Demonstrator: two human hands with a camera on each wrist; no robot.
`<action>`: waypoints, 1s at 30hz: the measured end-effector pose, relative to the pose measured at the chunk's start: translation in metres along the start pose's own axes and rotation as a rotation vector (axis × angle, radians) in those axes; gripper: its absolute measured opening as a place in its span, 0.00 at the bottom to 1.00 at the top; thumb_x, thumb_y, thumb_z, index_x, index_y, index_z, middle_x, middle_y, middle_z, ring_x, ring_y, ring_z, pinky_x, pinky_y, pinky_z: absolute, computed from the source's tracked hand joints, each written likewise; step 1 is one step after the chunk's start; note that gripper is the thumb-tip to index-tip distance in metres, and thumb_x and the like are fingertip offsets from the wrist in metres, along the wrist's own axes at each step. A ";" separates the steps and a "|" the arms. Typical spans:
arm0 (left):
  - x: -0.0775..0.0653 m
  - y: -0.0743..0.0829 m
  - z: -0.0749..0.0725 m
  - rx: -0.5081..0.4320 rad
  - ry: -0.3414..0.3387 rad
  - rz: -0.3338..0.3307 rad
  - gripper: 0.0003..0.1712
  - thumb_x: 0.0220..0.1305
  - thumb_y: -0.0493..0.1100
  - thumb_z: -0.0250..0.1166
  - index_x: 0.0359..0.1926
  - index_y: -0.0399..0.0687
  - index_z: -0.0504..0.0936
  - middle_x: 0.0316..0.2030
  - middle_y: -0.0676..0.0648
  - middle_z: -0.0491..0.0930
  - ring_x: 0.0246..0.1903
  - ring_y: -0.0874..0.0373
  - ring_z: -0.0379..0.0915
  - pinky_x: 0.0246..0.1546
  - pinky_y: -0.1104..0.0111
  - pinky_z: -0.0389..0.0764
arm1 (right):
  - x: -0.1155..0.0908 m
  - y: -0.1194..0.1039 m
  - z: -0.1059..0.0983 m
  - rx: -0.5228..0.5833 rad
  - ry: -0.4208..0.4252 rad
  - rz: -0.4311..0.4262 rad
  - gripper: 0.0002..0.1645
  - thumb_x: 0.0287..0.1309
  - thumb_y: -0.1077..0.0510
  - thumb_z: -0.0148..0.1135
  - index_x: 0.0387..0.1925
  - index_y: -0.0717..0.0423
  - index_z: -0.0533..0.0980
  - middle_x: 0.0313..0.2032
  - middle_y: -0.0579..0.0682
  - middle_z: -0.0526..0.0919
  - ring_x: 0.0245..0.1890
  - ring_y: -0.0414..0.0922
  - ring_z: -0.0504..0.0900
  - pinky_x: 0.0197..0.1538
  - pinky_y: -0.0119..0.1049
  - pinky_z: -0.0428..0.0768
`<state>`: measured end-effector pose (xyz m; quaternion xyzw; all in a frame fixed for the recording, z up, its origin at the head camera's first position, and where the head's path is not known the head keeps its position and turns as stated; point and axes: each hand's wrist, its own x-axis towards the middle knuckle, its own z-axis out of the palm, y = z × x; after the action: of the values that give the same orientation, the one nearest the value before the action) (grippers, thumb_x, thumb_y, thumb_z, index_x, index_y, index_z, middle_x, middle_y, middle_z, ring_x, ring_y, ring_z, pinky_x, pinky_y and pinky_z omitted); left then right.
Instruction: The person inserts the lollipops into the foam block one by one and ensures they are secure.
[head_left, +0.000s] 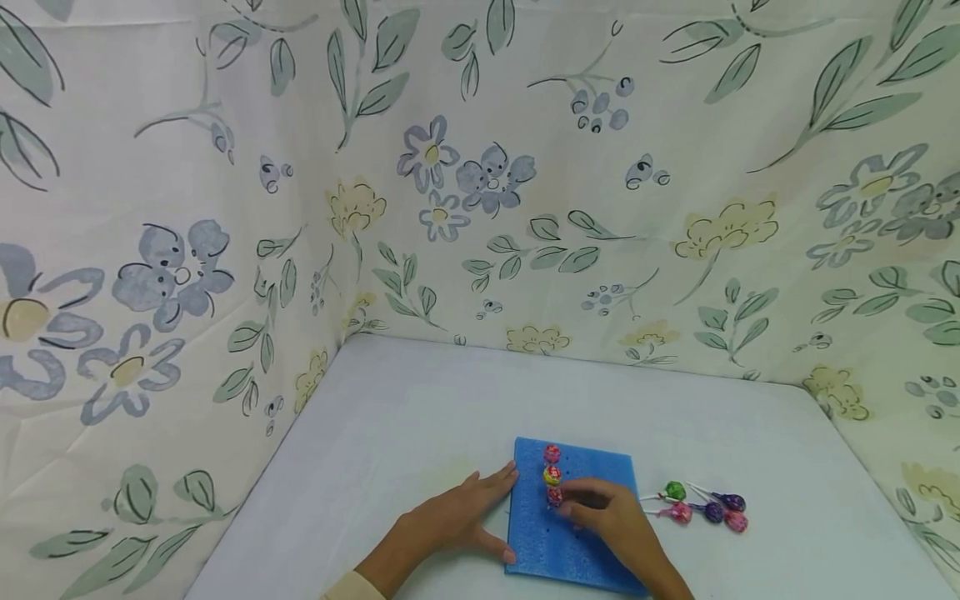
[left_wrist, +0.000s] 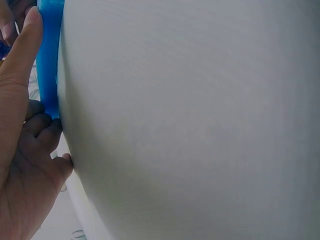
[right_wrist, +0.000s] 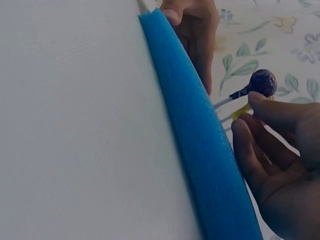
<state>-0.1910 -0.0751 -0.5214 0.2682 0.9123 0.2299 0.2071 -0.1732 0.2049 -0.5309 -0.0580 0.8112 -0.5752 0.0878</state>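
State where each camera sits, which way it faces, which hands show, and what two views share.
Head: on the head, looking forward and down at a blue board; left hand and right hand.
Left wrist: on that wrist, facing table and board; mostly left hand.
Right wrist: on that wrist, facing board and a lollipop; both hands.
Wrist views share the board.

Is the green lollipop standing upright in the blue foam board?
No, the green lollipop lies on the white tabletop, to the right of the blue foam board.
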 end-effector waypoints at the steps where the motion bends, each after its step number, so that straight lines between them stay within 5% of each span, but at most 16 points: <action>1: 0.000 0.000 0.000 -0.003 -0.002 -0.003 0.64 0.54 0.75 0.74 0.85 0.64 0.54 0.84 0.62 0.49 0.81 0.35 0.52 0.74 0.41 0.67 | -0.001 0.000 -0.001 0.001 0.014 0.000 0.20 0.62 0.52 0.77 0.52 0.58 0.87 0.49 0.54 0.91 0.42 0.42 0.89 0.41 0.36 0.89; 7: 0.001 -0.001 0.000 -0.011 -0.014 -0.027 0.65 0.53 0.76 0.74 0.85 0.67 0.54 0.84 0.62 0.49 0.81 0.35 0.52 0.73 0.38 0.68 | -0.006 0.000 -0.008 0.013 0.086 -0.002 0.20 0.61 0.53 0.78 0.51 0.59 0.87 0.47 0.55 0.91 0.42 0.42 0.90 0.42 0.36 0.89; 21: 0.003 0.000 0.002 0.003 -0.012 -0.028 0.65 0.53 0.75 0.75 0.85 0.66 0.53 0.85 0.62 0.48 0.81 0.37 0.52 0.74 0.39 0.67 | -0.017 0.009 -0.030 0.002 0.207 0.152 0.23 0.59 0.46 0.79 0.53 0.52 0.88 0.51 0.50 0.90 0.48 0.40 0.88 0.44 0.34 0.89; 30: 0.003 -0.001 0.002 0.009 -0.010 -0.017 0.66 0.53 0.76 0.74 0.86 0.65 0.53 0.85 0.60 0.48 0.81 0.35 0.53 0.73 0.39 0.67 | -0.024 0.012 -0.043 -0.006 0.252 0.123 0.23 0.60 0.50 0.79 0.54 0.55 0.87 0.50 0.53 0.91 0.46 0.36 0.88 0.43 0.35 0.89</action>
<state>-0.1923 -0.0732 -0.5245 0.2624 0.9145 0.2227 0.2127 -0.1588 0.2528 -0.5264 0.0644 0.8195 -0.5691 0.0202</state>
